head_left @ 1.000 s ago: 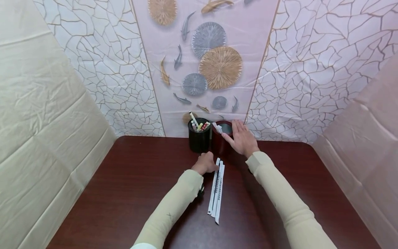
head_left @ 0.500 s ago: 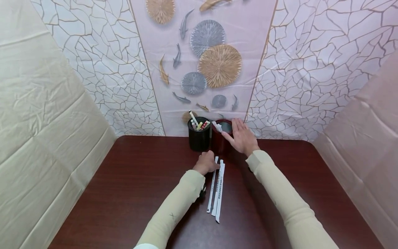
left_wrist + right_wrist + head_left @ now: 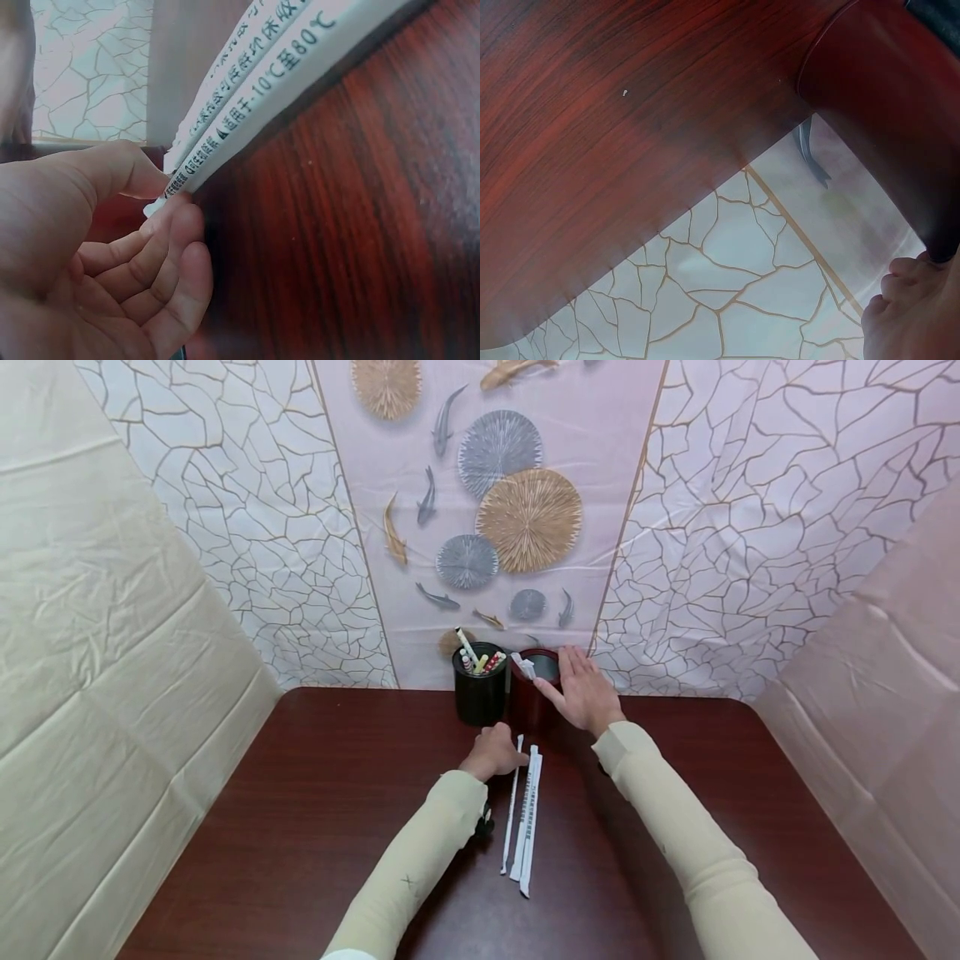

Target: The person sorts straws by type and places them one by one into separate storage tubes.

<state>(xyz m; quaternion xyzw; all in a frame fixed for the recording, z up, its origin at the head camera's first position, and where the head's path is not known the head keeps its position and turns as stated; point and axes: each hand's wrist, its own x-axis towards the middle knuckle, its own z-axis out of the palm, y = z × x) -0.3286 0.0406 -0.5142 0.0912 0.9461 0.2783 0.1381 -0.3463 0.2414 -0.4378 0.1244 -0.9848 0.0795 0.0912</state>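
On the table, my left hand pinches the top end of a slim paper-wrapped straw between thumb and fingers. The left wrist view shows thumb and fingertips meeting on the white wrapper, which has black print. Two more wrapped straws lie side by side just to its right. My right hand rests against the right side of a dark red cup, fingers straight and thumb across its near side. White paper-wrapped ends stick out at the cup's left rim.
A black cup with several markers stands directly left of the red cup. Both are near the back edge of the dark wooden table. A patterned cloth wall rises behind.
The left straw has shifted left, opening a gap from the other two, and has rolled so its print no longer shows in the head view. My right hand stays at the cup.
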